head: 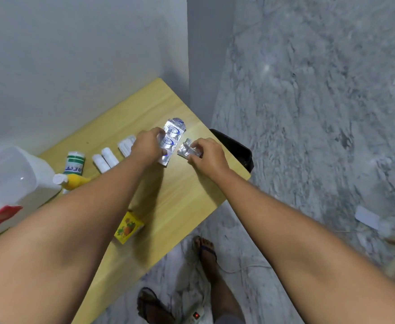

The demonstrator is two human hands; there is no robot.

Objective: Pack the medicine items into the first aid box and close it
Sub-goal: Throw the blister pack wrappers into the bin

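Over the desk (187, 206), the left hand (146, 147) pinches a long foil blister strip (172, 136); the right hand (207, 154) pinches a small crumpled foil strip (188, 149). The first aid box (12, 183) sits at far left.

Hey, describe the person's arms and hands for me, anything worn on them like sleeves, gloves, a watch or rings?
Both forearms are bare all the way down the picture: no sleeves, gloves or watch. The left hand and right hand show no bracelet; rings cannot be made out. No markings or bandages show on either arm.
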